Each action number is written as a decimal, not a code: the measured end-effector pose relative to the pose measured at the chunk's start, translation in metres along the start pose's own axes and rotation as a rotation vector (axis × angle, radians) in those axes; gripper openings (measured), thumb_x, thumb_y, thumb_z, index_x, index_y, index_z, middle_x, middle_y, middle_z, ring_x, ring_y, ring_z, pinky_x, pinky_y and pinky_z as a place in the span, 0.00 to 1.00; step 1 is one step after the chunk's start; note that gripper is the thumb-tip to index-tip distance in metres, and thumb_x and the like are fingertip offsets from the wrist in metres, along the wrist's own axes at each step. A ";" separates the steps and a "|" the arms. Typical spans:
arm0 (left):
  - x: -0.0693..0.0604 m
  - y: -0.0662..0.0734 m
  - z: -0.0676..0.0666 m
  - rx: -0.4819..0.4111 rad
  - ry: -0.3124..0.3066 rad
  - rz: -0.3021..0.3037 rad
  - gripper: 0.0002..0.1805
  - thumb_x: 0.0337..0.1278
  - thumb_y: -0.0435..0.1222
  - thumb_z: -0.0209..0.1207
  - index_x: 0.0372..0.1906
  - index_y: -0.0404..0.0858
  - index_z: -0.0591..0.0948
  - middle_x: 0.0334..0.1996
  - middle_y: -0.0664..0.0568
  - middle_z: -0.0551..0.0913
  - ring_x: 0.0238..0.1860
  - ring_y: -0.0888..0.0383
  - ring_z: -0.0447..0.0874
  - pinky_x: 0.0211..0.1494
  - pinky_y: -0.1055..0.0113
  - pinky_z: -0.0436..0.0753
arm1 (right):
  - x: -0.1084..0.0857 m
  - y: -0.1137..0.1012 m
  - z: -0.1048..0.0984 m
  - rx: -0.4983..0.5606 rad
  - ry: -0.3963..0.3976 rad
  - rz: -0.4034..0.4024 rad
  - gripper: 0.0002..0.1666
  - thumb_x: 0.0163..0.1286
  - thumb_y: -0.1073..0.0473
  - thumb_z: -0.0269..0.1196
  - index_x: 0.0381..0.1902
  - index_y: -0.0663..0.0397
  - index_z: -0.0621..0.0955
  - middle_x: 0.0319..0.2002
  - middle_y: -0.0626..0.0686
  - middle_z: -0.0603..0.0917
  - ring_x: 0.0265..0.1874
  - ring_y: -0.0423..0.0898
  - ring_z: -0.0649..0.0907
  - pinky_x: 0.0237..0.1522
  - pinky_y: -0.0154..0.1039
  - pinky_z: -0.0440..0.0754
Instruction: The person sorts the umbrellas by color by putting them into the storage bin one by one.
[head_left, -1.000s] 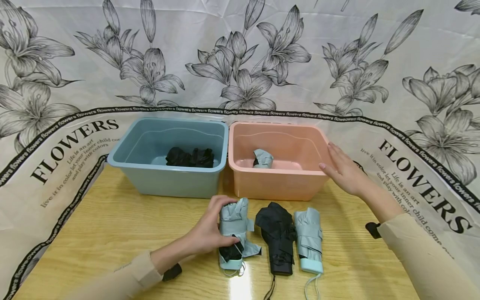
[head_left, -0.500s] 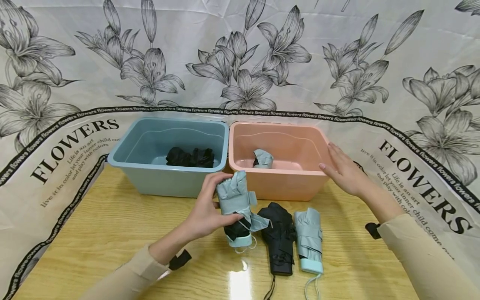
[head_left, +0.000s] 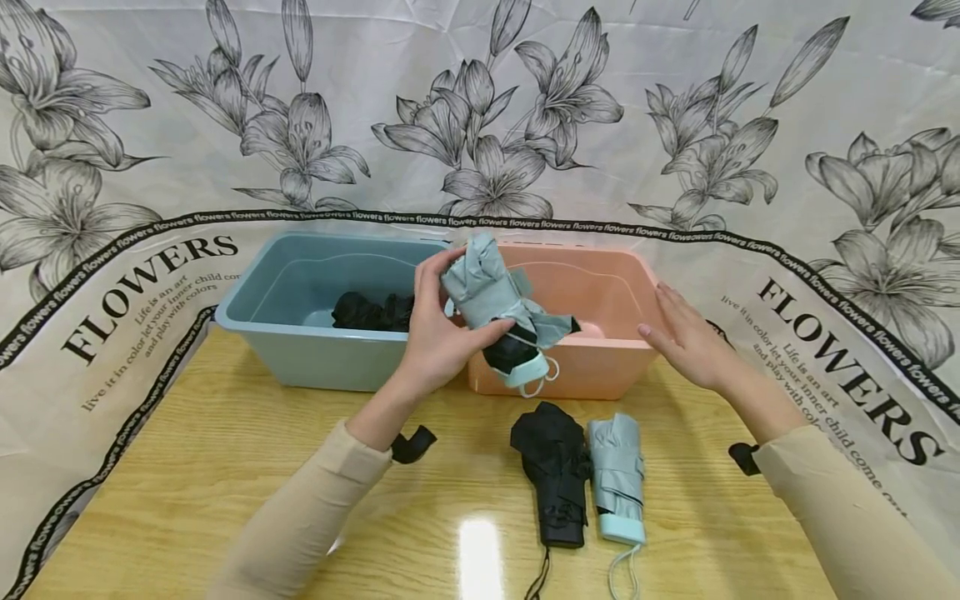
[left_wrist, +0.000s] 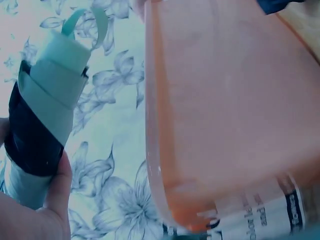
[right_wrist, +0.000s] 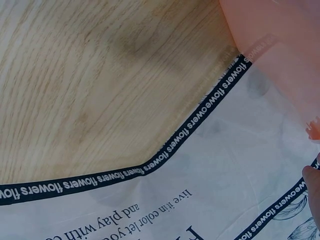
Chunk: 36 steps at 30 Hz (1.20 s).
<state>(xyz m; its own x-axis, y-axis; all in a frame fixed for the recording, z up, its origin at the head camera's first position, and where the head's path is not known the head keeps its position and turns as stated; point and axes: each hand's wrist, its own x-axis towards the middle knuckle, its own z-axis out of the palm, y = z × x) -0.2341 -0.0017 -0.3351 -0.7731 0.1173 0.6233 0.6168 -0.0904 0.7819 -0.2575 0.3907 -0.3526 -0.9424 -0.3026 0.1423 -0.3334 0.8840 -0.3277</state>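
Note:
My left hand (head_left: 442, 333) grips a folded light-blue umbrella (head_left: 483, 283), raised and tilted in front of the pink bin (head_left: 562, 367). The umbrella's mint handle end and cord loop point down to the right, and a loose flap with a dark corner sticks out. In the left wrist view the same umbrella (left_wrist: 50, 95) shows its black underside, with the thumb along it. My right hand (head_left: 690, 342) rests its straight fingers on the pink bin's right side. The held umbrella hides much of the pink bin's inside.
A blue bin (head_left: 330, 358) stands left of the pink one, with black folded umbrellas (head_left: 367, 312) inside. On the wooden table (head_left: 225, 467) lie a black folded umbrella (head_left: 555, 483) and another light-blue umbrella (head_left: 618, 479), side by side. A flower-printed cloth (head_left: 495, 108) hangs behind.
My left hand has lifted the light-blue umbrella off the table, up and slightly right to the bins' height, and the umbrella has tilted more. The right hand has stayed on the pink bin.

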 end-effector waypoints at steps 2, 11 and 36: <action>0.012 -0.003 0.008 -0.022 0.035 0.004 0.50 0.50 0.23 0.75 0.76 0.40 0.61 0.70 0.45 0.57 0.62 0.48 0.74 0.51 0.50 0.87 | 0.001 0.000 0.000 0.001 -0.005 0.001 0.48 0.84 0.41 0.47 0.83 0.65 0.42 0.83 0.65 0.39 0.81 0.68 0.43 0.78 0.66 0.43; 0.058 -0.033 0.047 0.145 0.148 -0.042 0.50 0.51 0.32 0.78 0.76 0.40 0.62 0.68 0.44 0.60 0.63 0.52 0.69 0.61 0.59 0.78 | 0.003 -0.003 0.001 0.004 -0.008 -0.006 0.48 0.84 0.41 0.47 0.83 0.65 0.42 0.83 0.65 0.40 0.81 0.68 0.43 0.77 0.67 0.44; 0.099 -0.099 0.106 0.436 -0.286 -0.445 0.52 0.43 0.30 0.81 0.76 0.42 0.67 0.70 0.40 0.62 0.62 0.46 0.73 0.62 0.61 0.78 | 0.000 -0.001 -0.001 0.002 -0.025 0.013 0.49 0.84 0.40 0.47 0.83 0.64 0.42 0.83 0.64 0.39 0.81 0.67 0.43 0.78 0.66 0.43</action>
<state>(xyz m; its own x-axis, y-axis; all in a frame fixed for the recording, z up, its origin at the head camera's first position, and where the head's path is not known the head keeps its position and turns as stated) -0.3560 0.1241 -0.3509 -0.9344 0.3126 0.1706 0.2986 0.4266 0.8537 -0.2573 0.3903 -0.3511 -0.9472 -0.2996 0.1147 -0.3208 0.8874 -0.3312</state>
